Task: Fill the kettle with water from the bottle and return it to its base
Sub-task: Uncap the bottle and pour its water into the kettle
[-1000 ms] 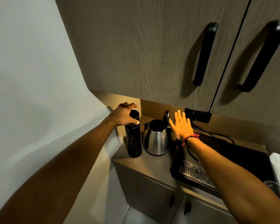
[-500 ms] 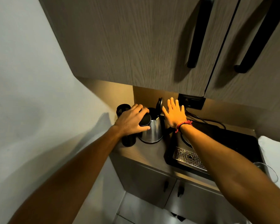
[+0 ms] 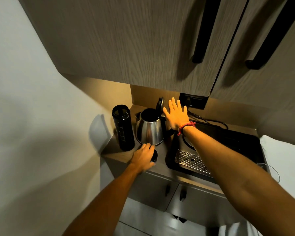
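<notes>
A steel kettle (image 3: 150,132) stands on the wooden counter (image 3: 116,155) with its black lid (image 3: 160,104) flipped up. To its left stands a tall black bottle (image 3: 123,127), uncapped, its mouth open. My left hand (image 3: 143,157) rests on the counter in front of the kettle, curled over the black bottle cap (image 3: 154,156). My right hand (image 3: 176,114) is flat with fingers spread, just right of the raised lid and above the kettle's handle. The kettle's base (image 3: 188,142) lies on the black tray, mostly hidden by my right forearm.
A black tray (image 3: 228,143) with a metal drip grille (image 3: 192,160) fills the counter's right side. A wall socket (image 3: 192,100) with cables sits behind it. Wall cupboards with black handles (image 3: 204,29) hang overhead. A glass (image 3: 269,171) and white cloth (image 3: 284,155) are at the right.
My left hand took the cap off the bottle, carried it right and down past the kettle, and brought it to the counter in front. My right hand stayed by the lid.
</notes>
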A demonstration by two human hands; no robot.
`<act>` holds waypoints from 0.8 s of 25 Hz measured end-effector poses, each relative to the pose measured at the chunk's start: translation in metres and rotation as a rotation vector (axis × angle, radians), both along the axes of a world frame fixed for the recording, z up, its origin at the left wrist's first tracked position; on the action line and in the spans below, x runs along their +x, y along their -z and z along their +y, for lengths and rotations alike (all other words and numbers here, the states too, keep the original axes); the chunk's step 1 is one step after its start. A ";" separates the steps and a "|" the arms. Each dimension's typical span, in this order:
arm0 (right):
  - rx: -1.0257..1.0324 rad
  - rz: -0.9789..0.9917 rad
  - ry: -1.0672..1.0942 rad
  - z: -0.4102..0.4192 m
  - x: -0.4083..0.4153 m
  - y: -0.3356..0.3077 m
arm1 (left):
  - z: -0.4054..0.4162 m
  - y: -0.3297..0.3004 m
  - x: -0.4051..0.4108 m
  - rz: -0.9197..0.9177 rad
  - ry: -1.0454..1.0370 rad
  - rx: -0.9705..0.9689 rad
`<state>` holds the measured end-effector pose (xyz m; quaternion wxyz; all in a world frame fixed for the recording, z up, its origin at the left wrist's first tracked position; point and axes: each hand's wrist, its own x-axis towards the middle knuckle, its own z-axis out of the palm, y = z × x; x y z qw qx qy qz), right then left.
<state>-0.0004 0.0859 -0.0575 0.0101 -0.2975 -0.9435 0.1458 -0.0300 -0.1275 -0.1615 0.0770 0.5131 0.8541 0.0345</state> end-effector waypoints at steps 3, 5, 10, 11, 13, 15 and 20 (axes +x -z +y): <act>-0.022 -0.010 0.009 -0.001 0.000 0.000 | 0.004 -0.001 0.001 -0.010 0.005 -0.010; -0.015 -0.017 0.003 -0.001 0.001 0.001 | 0.005 -0.009 -0.002 0.126 0.055 0.045; -0.025 -0.008 0.003 -0.001 0.004 0.004 | 0.008 -0.061 -0.024 0.426 0.201 0.464; -0.030 -0.010 0.005 -0.001 0.003 0.004 | 0.008 -0.078 -0.033 0.471 0.185 0.528; -0.044 -0.011 0.002 -0.001 0.002 0.004 | 0.003 -0.109 -0.053 0.574 0.105 0.587; -0.057 -0.007 0.001 0.000 0.002 0.004 | -0.011 -0.130 -0.077 0.568 -0.081 0.588; -0.065 -0.004 0.013 -0.003 0.001 0.002 | -0.048 -0.127 -0.107 -0.264 -0.553 0.723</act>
